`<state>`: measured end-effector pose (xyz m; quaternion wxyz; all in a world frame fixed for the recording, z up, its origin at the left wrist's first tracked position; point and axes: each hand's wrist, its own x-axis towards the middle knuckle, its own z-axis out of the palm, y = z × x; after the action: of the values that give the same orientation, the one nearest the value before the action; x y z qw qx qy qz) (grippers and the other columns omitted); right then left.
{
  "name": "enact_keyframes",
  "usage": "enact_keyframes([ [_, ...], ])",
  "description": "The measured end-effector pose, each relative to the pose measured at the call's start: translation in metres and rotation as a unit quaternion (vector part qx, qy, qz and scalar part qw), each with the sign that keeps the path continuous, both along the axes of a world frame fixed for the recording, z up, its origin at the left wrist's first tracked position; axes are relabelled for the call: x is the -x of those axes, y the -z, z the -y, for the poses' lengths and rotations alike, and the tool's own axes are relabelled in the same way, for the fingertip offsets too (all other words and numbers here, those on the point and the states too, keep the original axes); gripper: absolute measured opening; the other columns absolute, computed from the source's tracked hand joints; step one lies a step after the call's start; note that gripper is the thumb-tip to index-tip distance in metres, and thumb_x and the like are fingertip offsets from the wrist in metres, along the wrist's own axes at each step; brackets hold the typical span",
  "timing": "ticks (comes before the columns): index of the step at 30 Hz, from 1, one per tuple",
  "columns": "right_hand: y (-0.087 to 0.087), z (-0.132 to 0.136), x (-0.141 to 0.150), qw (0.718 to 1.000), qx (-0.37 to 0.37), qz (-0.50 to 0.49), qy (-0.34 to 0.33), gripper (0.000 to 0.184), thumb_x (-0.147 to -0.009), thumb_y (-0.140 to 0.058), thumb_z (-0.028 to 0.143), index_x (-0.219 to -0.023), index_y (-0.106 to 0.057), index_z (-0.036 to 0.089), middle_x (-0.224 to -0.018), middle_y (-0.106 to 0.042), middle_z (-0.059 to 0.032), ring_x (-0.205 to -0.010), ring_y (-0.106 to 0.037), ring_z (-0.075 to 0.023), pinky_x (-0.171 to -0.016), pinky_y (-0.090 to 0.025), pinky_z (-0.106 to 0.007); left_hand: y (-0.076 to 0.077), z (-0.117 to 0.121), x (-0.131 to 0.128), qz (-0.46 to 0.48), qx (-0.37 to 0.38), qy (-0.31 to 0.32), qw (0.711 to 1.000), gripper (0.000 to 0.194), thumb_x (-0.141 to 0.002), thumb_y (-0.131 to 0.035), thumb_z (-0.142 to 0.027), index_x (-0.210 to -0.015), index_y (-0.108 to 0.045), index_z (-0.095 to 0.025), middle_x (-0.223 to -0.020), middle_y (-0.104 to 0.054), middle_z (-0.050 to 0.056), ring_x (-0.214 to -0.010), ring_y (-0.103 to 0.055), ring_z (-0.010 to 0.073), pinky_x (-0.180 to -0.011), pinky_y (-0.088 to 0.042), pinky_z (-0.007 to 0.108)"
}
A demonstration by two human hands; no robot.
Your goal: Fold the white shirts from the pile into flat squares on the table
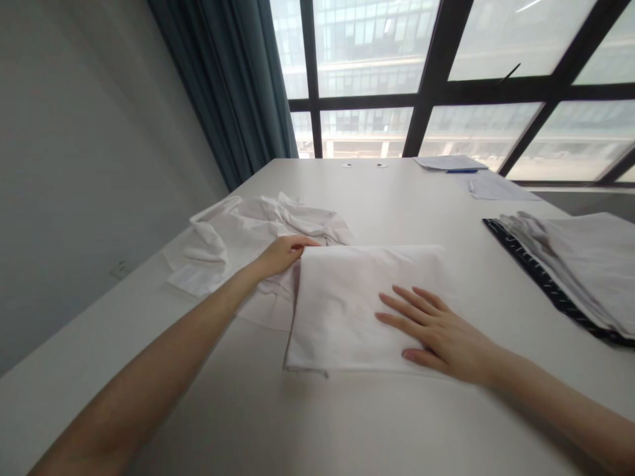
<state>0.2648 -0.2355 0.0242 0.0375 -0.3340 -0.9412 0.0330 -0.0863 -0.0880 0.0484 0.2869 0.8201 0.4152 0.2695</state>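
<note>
A folded white cloth [347, 311] lies in a neat rectangle in front of me, its layered edges showing at the left and along the bottom. My left hand [285, 254] is closed on its far left corner, thumb and fingers pinching the fabric. Spread flat on the right part of the cloth is my right hand [429, 327], fingers apart and gripping nothing. Behind and left of my left hand, a crumpled white cloth [248, 228] lies loosely bunched, partly hidden by my hand and the folded cloth.
The white table [377, 198] reaches back to the windows. On the right, a stack of folded white cloths [595, 264] rests on a black patterned cloth [540, 281]. Papers [501, 188] and a blue pen [461, 171] lie at the far right. A blue curtain [233, 79] hangs behind.
</note>
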Motion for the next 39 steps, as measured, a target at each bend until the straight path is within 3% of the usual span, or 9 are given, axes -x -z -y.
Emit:
enact_keyframes([
  [4, -0.001, 0.000, -0.006, 1.000, 0.007, -0.007, -0.010, 0.061, -0.097, -0.045, 0.049, -0.152, -0.023, 0.035, -0.159, -0.022, -0.0031, -0.146, -0.017, -0.0299, -0.113, -0.023, -0.059, -0.002, -0.008, -0.003, -0.015, -0.015, 0.013, 1.000, 0.035, -0.081, -0.052, -0.025, -0.109, -0.072, -0.018, -0.112, -0.072, 0.004, -0.107, -0.064, 0.0224, -0.092, -0.048, 0.029],
  [11, -0.003, 0.000, -0.005, 1.000, 0.008, -0.022, -0.007, 0.061, -0.097, -0.046, 0.048, -0.152, -0.025, 0.034, -0.158, -0.025, -0.0046, -0.145, -0.020, -0.0289, -0.114, -0.022, -0.058, 0.020, -0.027, -0.020, 0.009, -0.015, -0.093, 0.996, 0.028, -0.078, -0.054, -0.023, -0.092, -0.076, -0.013, -0.098, -0.076, 0.008, -0.096, -0.067, 0.0254, -0.091, -0.049, 0.036],
  [16, -0.003, 0.001, -0.005, 1.000, 0.007, -0.025, -0.004, 0.059, -0.097, -0.045, 0.048, -0.151, -0.028, 0.035, -0.158, -0.026, -0.0032, -0.145, -0.021, -0.0279, -0.114, -0.022, -0.056, 0.002, -0.032, -0.019, -0.009, 0.023, -0.077, 0.997, 0.027, -0.072, -0.061, -0.016, -0.094, -0.075, -0.012, -0.092, -0.076, 0.008, -0.087, -0.070, 0.0244, -0.082, -0.055, 0.035],
  [21, -0.002, 0.000, -0.005, 1.000, 0.008, -0.011, -0.003, 0.060, -0.097, -0.044, 0.049, -0.152, -0.025, 0.036, -0.159, -0.023, -0.0027, -0.146, -0.019, -0.0285, -0.114, -0.022, -0.058, -0.014, -0.002, -0.052, -0.023, -0.068, -0.092, 0.993, 0.046, -0.076, -0.048, -0.002, -0.116, -0.067, -0.011, -0.127, -0.063, 0.010, -0.124, -0.053, 0.0224, -0.112, -0.033, 0.036],
  [24, -0.002, 0.000, -0.005, 1.000, 0.003, -0.011, -0.005, 0.059, -0.097, -0.045, 0.049, -0.151, -0.026, 0.035, -0.159, -0.024, -0.0031, -0.146, -0.020, -0.0283, -0.114, -0.022, -0.058, 0.000, 0.028, -0.077, -0.146, -0.190, 0.001, 0.971, 0.042, -0.089, -0.045, -0.012, -0.129, -0.058, -0.012, -0.137, -0.055, 0.013, -0.130, -0.047, 0.0236, -0.114, -0.030, 0.041],
  [26, -0.002, 0.001, -0.004, 1.000, 0.001, -0.020, -0.005, 0.059, -0.096, -0.046, 0.049, -0.151, -0.028, 0.035, -0.158, -0.026, -0.0030, -0.145, -0.021, -0.0280, -0.114, -0.023, -0.057, 0.015, 0.046, -0.084, -0.216, -0.225, 0.004, 0.950, 0.049, -0.092, -0.049, -0.024, -0.140, -0.046, -0.014, -0.149, -0.042, 0.016, -0.140, -0.033, 0.0306, -0.115, -0.021, 0.053],
  [31, -0.003, 0.000, -0.004, 0.999, 0.031, -0.044, -0.002, 0.059, -0.095, -0.048, 0.049, -0.150, -0.030, 0.035, -0.157, -0.029, -0.0034, -0.145, -0.023, -0.0290, -0.113, -0.023, -0.058, 0.036, 0.061, -0.076, -0.255, -0.228, 0.000, 0.940, 0.057, -0.096, -0.046, -0.033, -0.150, -0.030, -0.019, -0.157, -0.028, 0.014, -0.147, -0.017, 0.0303, -0.116, -0.011, 0.057],
  [35, -0.010, -0.004, -0.003, 0.991, 0.096, -0.086, 0.032, 0.051, -0.097, -0.045, 0.046, -0.147, -0.037, 0.036, -0.153, -0.038, -0.0028, -0.143, -0.028, -0.0274, -0.114, -0.023, -0.056, 0.036, 0.060, -0.074, -0.229, -0.232, -0.019, 0.945, 0.057, -0.096, -0.046, -0.033, -0.149, -0.032, -0.019, -0.158, -0.025, 0.015, -0.147, -0.016, 0.0294, -0.116, -0.011, 0.055],
  [39, -0.022, -0.003, 0.010, 0.983, 0.098, -0.140, 0.060, 0.042, -0.097, -0.046, 0.042, -0.136, -0.053, 0.028, -0.142, -0.053, -0.0087, -0.135, -0.042, -0.0270, -0.110, -0.033, -0.051, 0.036, 0.059, -0.071, -0.167, -0.227, -0.099, 0.954, 0.052, -0.094, -0.045, -0.024, -0.144, -0.037, -0.017, -0.156, -0.029, 0.015, -0.147, -0.018, 0.0291, -0.116, -0.014, 0.053],
])
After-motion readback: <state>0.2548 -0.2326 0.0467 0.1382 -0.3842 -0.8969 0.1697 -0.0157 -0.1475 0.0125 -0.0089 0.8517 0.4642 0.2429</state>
